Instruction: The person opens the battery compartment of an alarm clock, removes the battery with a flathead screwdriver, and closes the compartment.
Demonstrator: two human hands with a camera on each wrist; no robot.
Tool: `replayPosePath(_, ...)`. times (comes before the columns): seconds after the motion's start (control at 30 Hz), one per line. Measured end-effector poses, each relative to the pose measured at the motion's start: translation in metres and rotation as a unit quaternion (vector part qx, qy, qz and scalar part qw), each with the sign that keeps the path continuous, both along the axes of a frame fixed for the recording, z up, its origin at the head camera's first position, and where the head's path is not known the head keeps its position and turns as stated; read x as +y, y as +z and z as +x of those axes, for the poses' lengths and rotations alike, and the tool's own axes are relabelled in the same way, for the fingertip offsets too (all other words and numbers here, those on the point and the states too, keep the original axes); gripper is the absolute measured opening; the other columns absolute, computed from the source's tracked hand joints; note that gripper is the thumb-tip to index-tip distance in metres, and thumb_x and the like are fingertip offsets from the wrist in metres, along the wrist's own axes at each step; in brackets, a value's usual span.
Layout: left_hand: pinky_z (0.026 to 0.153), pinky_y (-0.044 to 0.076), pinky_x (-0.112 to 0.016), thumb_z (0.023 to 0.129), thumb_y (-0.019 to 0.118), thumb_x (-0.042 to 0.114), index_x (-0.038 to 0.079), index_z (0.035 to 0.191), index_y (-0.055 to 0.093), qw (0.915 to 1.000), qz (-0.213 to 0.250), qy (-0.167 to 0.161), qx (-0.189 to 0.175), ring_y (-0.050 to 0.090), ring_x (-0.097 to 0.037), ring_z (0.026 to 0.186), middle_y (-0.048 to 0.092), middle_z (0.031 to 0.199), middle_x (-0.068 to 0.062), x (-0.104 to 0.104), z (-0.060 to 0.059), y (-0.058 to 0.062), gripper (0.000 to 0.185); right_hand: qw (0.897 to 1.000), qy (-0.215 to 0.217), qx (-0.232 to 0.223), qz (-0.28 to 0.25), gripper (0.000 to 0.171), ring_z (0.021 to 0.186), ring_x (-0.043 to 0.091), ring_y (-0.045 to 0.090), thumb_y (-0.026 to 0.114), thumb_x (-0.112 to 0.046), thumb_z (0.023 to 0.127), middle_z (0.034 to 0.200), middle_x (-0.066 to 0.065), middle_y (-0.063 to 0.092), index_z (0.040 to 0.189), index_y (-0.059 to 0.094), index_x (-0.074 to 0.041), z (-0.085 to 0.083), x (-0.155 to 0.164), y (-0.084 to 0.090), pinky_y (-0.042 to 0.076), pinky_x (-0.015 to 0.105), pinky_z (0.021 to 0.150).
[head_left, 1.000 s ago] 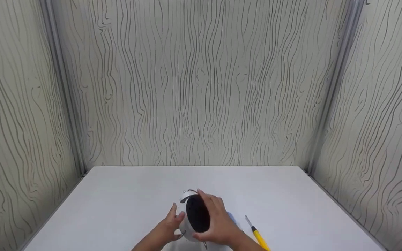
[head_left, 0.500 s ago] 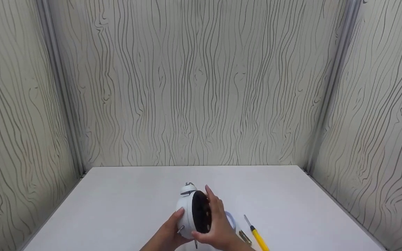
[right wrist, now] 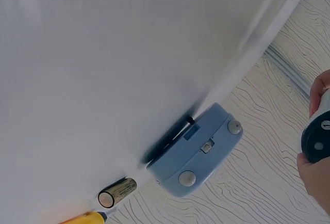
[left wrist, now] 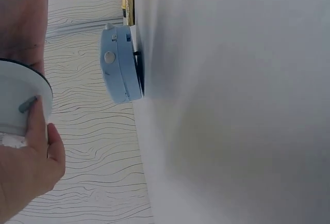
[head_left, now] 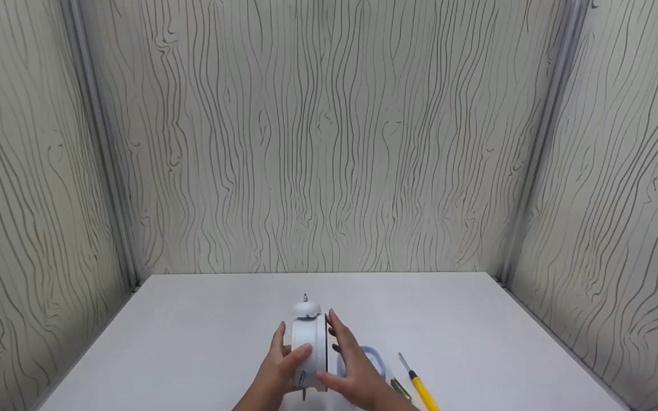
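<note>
Both hands hold a white twin-bell alarm clock [head_left: 309,337] above the near middle of the table, bells up and side-on in the head view. My left hand [head_left: 272,371] grips its left side, thumb pressed on the white casing just above a metal foot. From the right, my right hand [head_left: 360,374] holds it with the thumb at the casing's lower edge and fingers spread by the dark back. That back, with a small round dial, shows at the edge of the right wrist view. Some fingertips are hidden behind the clock.
A light blue rounded case [right wrist: 201,146] with silver knobs lies on the white table [head_left: 220,319], just right of the hands. Beside it are a battery [right wrist: 117,192] and a yellow-handled screwdriver [head_left: 423,391]. Wood-patterned panels [head_left: 323,142] stand around the table.
The alarm clock has turned so its dark back, visible before, now faces right and nearly edge-on. The hands have shifted their hold along with it. The screwdriver and blue case stay put.
</note>
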State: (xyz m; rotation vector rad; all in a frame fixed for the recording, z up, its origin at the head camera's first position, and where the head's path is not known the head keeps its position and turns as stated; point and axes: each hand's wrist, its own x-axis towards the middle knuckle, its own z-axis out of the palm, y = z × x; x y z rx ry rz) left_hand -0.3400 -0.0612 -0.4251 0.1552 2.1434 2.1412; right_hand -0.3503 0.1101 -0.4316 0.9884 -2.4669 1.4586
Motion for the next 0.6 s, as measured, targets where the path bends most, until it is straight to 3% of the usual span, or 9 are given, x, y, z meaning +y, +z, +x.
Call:
replayPosePath(0.1, 0.073, 0.047, -0.051, 0.068, 0.065, 0.052, 0.008, 0.138, -0.002, 0.9943, -0.079, 0.065, 0.031, 0.05, -0.035, 0.098, 0.038, 0.12, -0.028, -0.001, -0.002, 0.005, 0.106, 0.998, -0.003, -0.043, -0.04, 0.061, 0.111, 0.022, 0.044, 0.047, -0.034, 0.087, 0.131, 0.003, 0.037, 0.139, 0.016, -0.023, 0.0, -0.003, 0.005, 0.042, 0.04, 0.088)
replayPosePath(0.2, 0.078, 0.045, -0.049, 0.057, 0.07, 0.056, 0.006, 0.139, 0.002, 0.9735, -0.171, 0.129, 0.08, 0.049, -0.033, 0.099, 0.04, 0.119, -0.025, -0.001, -0.005, 0.007, 0.117, 0.99, -0.02, -0.103, -0.089, 0.054, 0.09, 0.018, 0.056, 0.044, -0.035, 0.089, 0.106, 0.006, 0.054, 0.135, 0.028, -0.011, 0.001, -0.006, 0.009, 0.049, 0.033, 0.076)
replayPosePath(0.3, 0.081, 0.044, -0.046, 0.048, 0.07, 0.063, 0.007, 0.139, 0.007, 0.9347, -0.273, 0.184, 0.134, 0.048, -0.027, 0.095, 0.042, 0.116, -0.021, 0.0, -0.006, 0.005, 0.125, 0.979, -0.042, -0.141, -0.14, 0.057, 0.073, 0.02, 0.06, 0.045, -0.033, 0.089, 0.087, 0.009, 0.058, 0.133, 0.029, 0.0, 0.001, -0.01, 0.012, 0.052, 0.032, 0.065)
replayPosePath(0.37, 0.078, 0.045, -0.043, 0.042, 0.068, 0.068, 0.008, 0.139, 0.008, 0.9045, -0.336, 0.21, 0.158, 0.047, -0.024, 0.09, 0.043, 0.111, -0.018, 0.001, -0.005, 0.003, 0.129, 0.974, -0.054, -0.154, -0.158, 0.061, 0.067, 0.022, 0.061, 0.049, -0.032, 0.087, 0.083, 0.009, 0.059, 0.132, 0.027, 0.003, 0.002, -0.013, 0.012, 0.052, 0.033, 0.061)
replayPosePath(0.47, 0.071, 0.048, -0.039, 0.039, 0.065, 0.073, 0.01, 0.14, 0.009, 0.8661, -0.403, 0.232, 0.183, 0.046, -0.023, 0.087, 0.043, 0.106, -0.015, 0.003, -0.004, 0.001, 0.131, 0.967, -0.064, -0.176, -0.17, 0.067, 0.065, 0.022, 0.061, 0.055, -0.031, 0.084, 0.08, 0.009, 0.058, 0.132, 0.026, 0.006, 0.002, -0.018, 0.009, 0.052, 0.035, 0.057)
replayPosePath(0.6, 0.066, 0.049, -0.036, 0.04, 0.061, 0.076, 0.013, 0.14, 0.01, 0.8339, -0.452, 0.244, 0.202, 0.044, -0.024, 0.089, 0.042, 0.105, -0.015, 0.008, 0.0, 0.002, 0.129, 0.961, -0.064, -0.209, -0.171, 0.072, 0.067, 0.023, 0.062, 0.058, -0.031, 0.082, 0.086, 0.011, 0.058, 0.133, 0.023, 0.006, 0.003, -0.02, 0.008, 0.053, 0.036, 0.057)
